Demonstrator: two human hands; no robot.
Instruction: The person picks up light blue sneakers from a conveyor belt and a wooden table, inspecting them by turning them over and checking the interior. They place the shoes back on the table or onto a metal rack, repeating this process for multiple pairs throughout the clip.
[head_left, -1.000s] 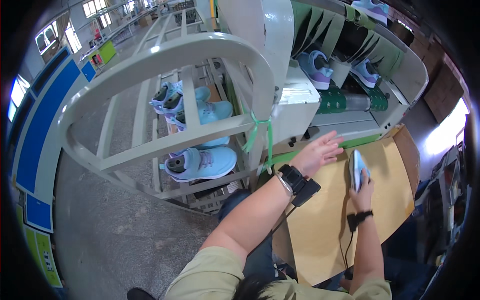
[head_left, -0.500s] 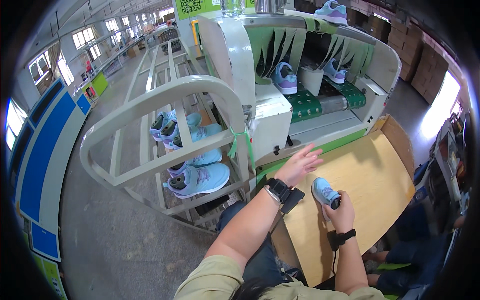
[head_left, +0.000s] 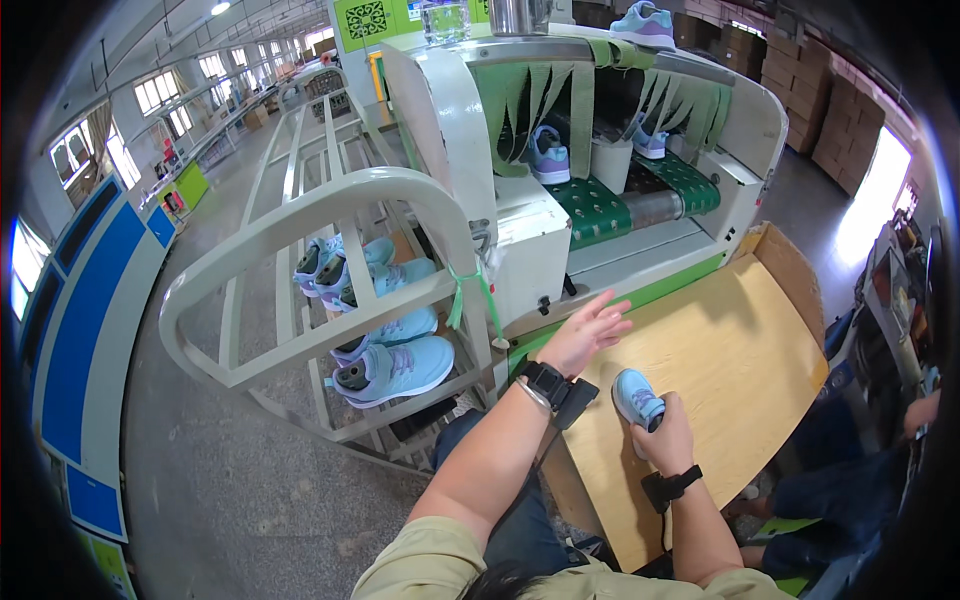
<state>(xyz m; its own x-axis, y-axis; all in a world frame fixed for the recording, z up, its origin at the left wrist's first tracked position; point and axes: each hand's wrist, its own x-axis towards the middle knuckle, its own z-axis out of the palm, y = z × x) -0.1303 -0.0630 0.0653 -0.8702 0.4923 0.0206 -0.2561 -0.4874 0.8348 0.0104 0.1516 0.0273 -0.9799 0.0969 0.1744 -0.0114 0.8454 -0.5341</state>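
My right hand [head_left: 667, 436] is closed around the heel end of a light-blue sneaker [head_left: 634, 392] with lilac details. It holds the shoe low over a pale wooden board [head_left: 730, 370], toe pointing away from me; I cannot tell whether the sole touches. My left hand [head_left: 588, 335] hovers above the board's left side, empty, its fingers stretched out. Beyond the board stands a white machine with a green conveyor belt [head_left: 597, 215]. A blue and purple sneaker [head_left: 549, 157] rides on this belt, and another sneaker [head_left: 650, 140] is on the belt beside it, near hanging green strips.
At left, a cream metal rack [head_left: 330, 215] holds several light-blue sneakers [head_left: 405, 372]. One more sneaker [head_left: 645, 26] sits atop the machine, near a metal container [head_left: 519, 15]. A raised cardboard edge [head_left: 790, 275] borders the board's far right. Another person's arm [head_left: 922, 412] shows at right.
My right hand and its sneaker have come slightly left and nearer to me. The left hand remains outstretched and empty. The whole view has shifted a little.
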